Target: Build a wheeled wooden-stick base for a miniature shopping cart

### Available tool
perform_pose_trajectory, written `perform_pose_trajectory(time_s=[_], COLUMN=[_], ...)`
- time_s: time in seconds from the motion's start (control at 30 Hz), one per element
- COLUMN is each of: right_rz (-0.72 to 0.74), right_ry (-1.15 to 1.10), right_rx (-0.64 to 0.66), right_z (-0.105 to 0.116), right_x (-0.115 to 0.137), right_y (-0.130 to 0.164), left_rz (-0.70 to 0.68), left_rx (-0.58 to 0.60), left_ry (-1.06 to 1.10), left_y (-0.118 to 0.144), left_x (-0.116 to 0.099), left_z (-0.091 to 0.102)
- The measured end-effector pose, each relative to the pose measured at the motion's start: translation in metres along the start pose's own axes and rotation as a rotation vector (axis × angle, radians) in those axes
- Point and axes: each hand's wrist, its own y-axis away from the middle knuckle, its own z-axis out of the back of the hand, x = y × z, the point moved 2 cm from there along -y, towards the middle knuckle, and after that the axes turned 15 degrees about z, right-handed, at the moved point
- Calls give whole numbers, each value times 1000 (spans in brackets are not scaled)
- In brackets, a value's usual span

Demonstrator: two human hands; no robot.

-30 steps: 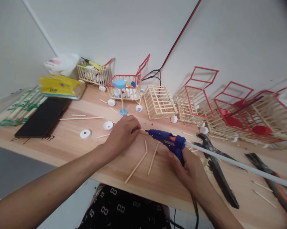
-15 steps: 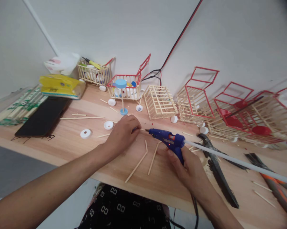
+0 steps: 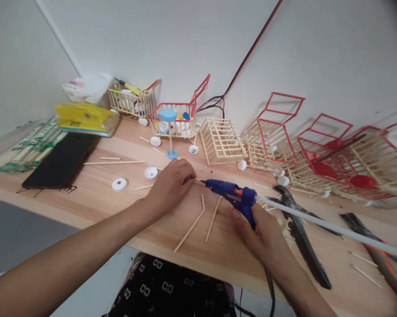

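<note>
My right hand (image 3: 256,229) is wrapped round the grip of a blue glue gun (image 3: 231,193), with a long white glue stick (image 3: 317,220) sticking out of its back. The nozzle points left, at the fingertips of my left hand (image 3: 174,180). Those fingers pinch a thin wooden stick (image 3: 198,180), whose end meets the nozzle; most of the stick is hidden by the hand. On the table below the nozzle lie two sticks joined at an angle (image 3: 190,229) and a single loose stick (image 3: 213,220). White bottle caps with holes (image 3: 119,184) lie left of my left hand.
Several small stick-built carts with red handles (image 3: 175,119) line the wall. A blue-capped axle (image 3: 170,136) stands upright before them. Black pliers (image 3: 300,237) and orange-gripped pliers (image 3: 380,251) lie right. A black phone (image 3: 61,163), yellow packet (image 3: 86,118) and bagged sticks (image 3: 30,147) are left.
Both hands, the stick and the glue gun hold nearly the same place. The whole view has shifted very slightly.
</note>
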Motion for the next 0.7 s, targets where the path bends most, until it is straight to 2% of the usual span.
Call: perform_pose_trajectory(time_s=[0.33, 0.7], right_rz=[13, -46], right_ry=[22, 14], right_rx=[4, 9], right_z=[2, 1], right_x=[0, -1], right_y=[1, 1], left_rz=[-8, 4], left_rx=[3, 11], left_ry=[-2, -3], left_y=[0, 0], left_x=[2, 1], left_z=[-1, 0])
